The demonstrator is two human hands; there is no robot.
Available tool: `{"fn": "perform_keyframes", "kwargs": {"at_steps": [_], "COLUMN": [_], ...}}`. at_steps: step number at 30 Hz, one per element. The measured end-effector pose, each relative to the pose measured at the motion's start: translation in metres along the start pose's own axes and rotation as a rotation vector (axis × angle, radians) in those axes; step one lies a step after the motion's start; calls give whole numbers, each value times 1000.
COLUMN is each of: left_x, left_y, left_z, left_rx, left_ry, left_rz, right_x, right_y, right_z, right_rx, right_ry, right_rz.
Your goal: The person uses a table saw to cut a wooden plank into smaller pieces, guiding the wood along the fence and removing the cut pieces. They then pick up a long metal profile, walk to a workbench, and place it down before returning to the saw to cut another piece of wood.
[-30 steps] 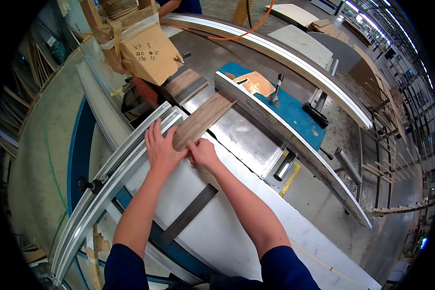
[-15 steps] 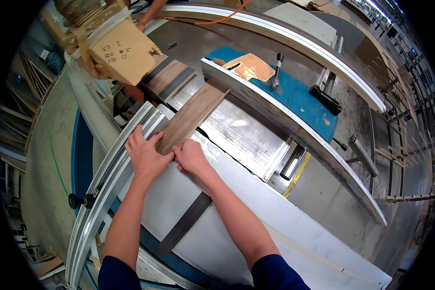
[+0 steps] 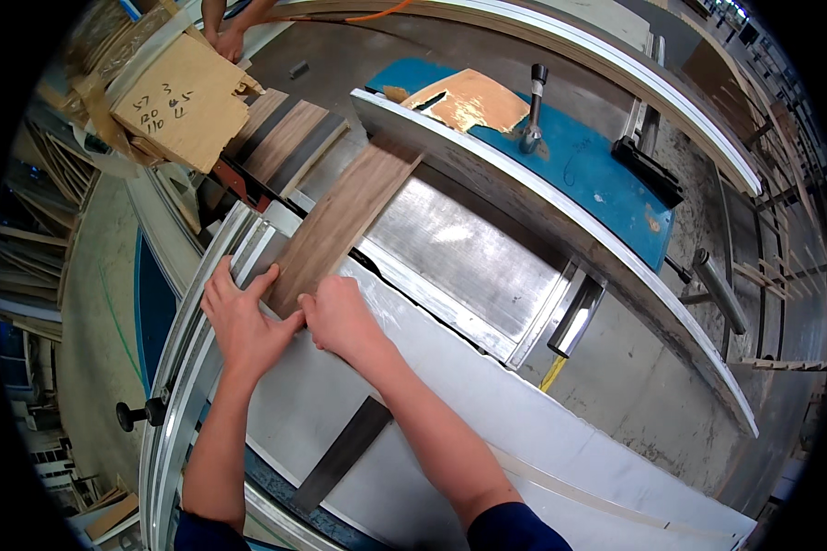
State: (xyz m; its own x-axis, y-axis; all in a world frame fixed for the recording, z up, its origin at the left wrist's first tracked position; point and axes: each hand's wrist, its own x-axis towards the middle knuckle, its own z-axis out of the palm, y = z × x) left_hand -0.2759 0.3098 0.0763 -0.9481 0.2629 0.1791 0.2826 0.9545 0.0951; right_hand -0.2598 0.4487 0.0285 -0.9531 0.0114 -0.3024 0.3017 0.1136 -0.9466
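Note:
A brown wood-grain plank [image 3: 345, 207] lies at a slant on the metal machine table [image 3: 455, 253], its far end at a long white-edged fence [image 3: 524, 179]. My left hand [image 3: 248, 321] is spread, fingers on the aluminium rail [image 3: 179, 354] and thumb at the plank's near end. Just right of it, my right hand [image 3: 338, 317] has its fingers closed on that near end, close to my left thumb. Below them a dark strip [image 3: 340, 455] lies on the pale sliding table [image 3: 450, 395].
Beyond the fence are a blue plate [image 3: 606, 193] and a lever [image 3: 535, 110]. Laminated boards [image 3: 280, 133] and a marked cardboard piece [image 3: 175, 101] stand at upper left. Another person's hands [image 3: 225, 41] are behind them. An orange hose [image 3: 358, 16] runs along the top.
My view has shifted, so the machine sits further left and higher in it. My hands stay on the plank's near end. The other person's hands show more clearly at the top.

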Motion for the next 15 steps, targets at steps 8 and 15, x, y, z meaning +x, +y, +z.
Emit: {"fn": "perform_keyframes", "kwargs": {"at_steps": [8,15], "left_x": [3,3], "left_y": [-1,-3], "left_z": [3,3], "left_rx": [13,3], "left_ry": [16,33], "left_rz": [19,43], "right_x": [4,4], "right_y": [4,4], "right_z": [2,2], "right_rx": [19,3], "right_ry": [29,18], "right_rz": [-54,-69]}}
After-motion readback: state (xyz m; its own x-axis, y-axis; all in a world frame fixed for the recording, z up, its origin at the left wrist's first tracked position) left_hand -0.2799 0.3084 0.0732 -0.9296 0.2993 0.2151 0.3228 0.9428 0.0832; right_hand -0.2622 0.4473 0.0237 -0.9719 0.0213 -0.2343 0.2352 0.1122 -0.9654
